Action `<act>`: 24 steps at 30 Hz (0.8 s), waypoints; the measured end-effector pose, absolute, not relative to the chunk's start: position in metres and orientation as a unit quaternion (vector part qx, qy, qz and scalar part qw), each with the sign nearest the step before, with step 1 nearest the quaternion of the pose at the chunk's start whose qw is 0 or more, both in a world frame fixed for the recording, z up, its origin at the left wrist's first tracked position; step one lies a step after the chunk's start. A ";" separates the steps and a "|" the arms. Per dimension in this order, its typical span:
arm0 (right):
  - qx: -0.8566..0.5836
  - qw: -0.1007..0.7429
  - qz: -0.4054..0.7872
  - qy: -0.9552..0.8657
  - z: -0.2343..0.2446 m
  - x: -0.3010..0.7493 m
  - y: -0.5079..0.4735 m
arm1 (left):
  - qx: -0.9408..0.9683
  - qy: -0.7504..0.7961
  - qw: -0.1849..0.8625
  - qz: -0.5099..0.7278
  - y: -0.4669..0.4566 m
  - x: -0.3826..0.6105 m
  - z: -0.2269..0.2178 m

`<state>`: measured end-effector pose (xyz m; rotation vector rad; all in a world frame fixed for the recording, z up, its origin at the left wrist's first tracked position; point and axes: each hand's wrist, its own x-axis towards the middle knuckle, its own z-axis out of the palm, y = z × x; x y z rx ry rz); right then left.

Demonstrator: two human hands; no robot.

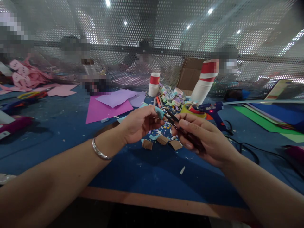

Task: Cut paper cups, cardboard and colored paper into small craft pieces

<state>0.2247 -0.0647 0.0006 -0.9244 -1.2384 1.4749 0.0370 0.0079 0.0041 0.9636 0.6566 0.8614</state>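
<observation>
Between the thumb and fingers of my left hand [141, 123] is a small light blue piece of paper [159, 112]. My right hand [201, 134] is closed around a pair of dark scissors [174, 122], whose blades point left and stand parted close to the blue paper. Whether the blades touch the paper I cannot tell. Both hands are above the table. Below them lie brown cardboard scraps [162, 139] and a spread of small coloured paper snippets [166, 129].
Purple sheets [104, 110] lie to the left. Stacked paper cups [201, 90], a smaller cup stack [154, 90] and a glue gun [215, 112] with a black cord stand beyond my hands. Coloured sheets [258, 118] lie right. The table's front edge [147, 199] is near me.
</observation>
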 end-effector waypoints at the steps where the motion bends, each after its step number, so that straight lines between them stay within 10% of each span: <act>1: -0.380 0.483 0.603 -0.508 0.001 0.225 -0.065 | 0.459 0.290 0.740 0.398 0.006 0.037 0.004; 24: -0.386 0.450 0.648 -0.478 0.001 0.223 -0.070 | 0.618 0.251 0.608 0.430 -0.007 0.039 0.001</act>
